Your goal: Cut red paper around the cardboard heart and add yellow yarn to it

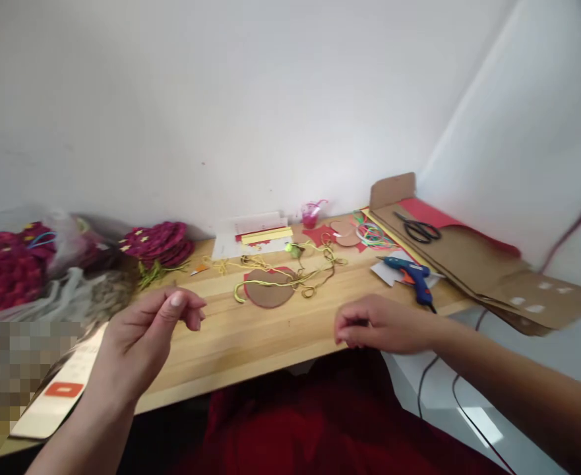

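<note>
My left hand (154, 330) is raised over the left part of the wooden table, thumb and forefinger pinched together. Whatever may be between those fingertips is too small to make out. Near the front edge, my right hand (372, 323) has its fingers curled in, slightly blurred, and their grip is hidden. Between the hands lies a round brown cardboard piece (270, 295) with a red rim. Yellow-green yarn (314, 277) runs loosely across it and beyond. A blue glue gun (411, 274) rests on white paper, behind my right hand.
Black-handled scissors (419, 229) lie on folded brown cardboard (473, 264) at the right. Magenta crocheted pieces (159, 244) are stacked at the back left, beside plastic bags (65, 247). Paper strips (265, 235), a pink cup (311, 214) and colored cords (374, 235) sit along the back.
</note>
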A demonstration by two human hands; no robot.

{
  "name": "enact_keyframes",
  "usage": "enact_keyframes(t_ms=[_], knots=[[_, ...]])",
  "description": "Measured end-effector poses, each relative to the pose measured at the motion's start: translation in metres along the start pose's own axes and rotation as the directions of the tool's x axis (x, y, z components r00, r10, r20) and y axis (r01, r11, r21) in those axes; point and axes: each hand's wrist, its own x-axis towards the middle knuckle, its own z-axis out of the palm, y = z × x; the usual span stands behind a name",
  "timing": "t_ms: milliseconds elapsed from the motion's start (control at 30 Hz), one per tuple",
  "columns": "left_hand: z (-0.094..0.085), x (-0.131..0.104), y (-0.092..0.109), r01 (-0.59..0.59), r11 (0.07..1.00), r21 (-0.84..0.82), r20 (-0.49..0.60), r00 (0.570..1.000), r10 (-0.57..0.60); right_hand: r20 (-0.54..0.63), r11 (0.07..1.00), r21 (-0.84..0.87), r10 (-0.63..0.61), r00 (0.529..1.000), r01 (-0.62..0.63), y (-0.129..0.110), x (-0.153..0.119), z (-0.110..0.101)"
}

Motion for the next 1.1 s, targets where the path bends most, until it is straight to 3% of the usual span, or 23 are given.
enact_keyframes(t_ms=[67,167,233,333,400,467,567,700,867,1000,1100], knots=[[-0.019,-0.003,-0.006,0.05,0.999,0.011,0.038,0.998,-0.05,-0.013,0.994,-0.084,-0.068,0.998,0.067,-0.014,0.049,-0.015],[-0.026,-0.001,-0.019,0.1,0.987,0.126,0.141,0.983,-0.118,-0.171,0.98,-0.179,-0.119,0.978,0.088,-0.034,0.117,-0.023],[-0.02,0.003,-0.032,0.085,0.978,0.191,0.238,0.962,-0.131,-0.239,0.968,-0.221,-0.169,0.956,0.116,-0.043,0.155,-0.016],[-0.006,0.01,-0.054,0.044,0.977,0.21,0.341,0.933,-0.115,-0.216,0.891,-0.396,-0.325,0.921,0.221,-0.048,0.197,0.003],[0.003,0.014,-0.063,0.031,0.983,0.18,0.355,0.93,-0.094,-0.166,0.831,-0.492,-0.382,0.909,0.26,-0.046,0.215,0.013],[0.009,0.016,-0.067,0.026,0.99,0.141,0.342,0.937,-0.073,-0.133,0.806,-0.545,-0.357,0.924,0.233,-0.043,0.227,0.021],[0.012,0.017,-0.071,0.052,0.994,0.092,0.306,0.949,-0.078,-0.107,0.791,-0.59,-0.275,0.956,0.162,-0.039,0.237,0.03],[0.012,0.022,-0.079,0.137,0.991,0.003,0.274,0.952,-0.132,-0.128,0.803,-0.574,-0.283,0.951,0.161,-0.038,0.241,0.04],[0.016,0.046,-0.078,0.247,0.961,-0.123,0.243,0.947,-0.212,-0.287,0.942,-0.278,-0.269,0.919,0.189,-0.041,0.224,0.029],[0.03,0.067,-0.062,0.399,0.864,-0.306,0.339,0.894,-0.293,-0.39,0.957,-0.149,-0.288,0.875,0.249,-0.045,0.197,0.012],[0.044,0.071,-0.05,0.572,0.687,-0.448,0.529,0.789,-0.312,-0.445,0.919,-0.245,-0.39,0.806,0.309,-0.046,0.178,0.006]])
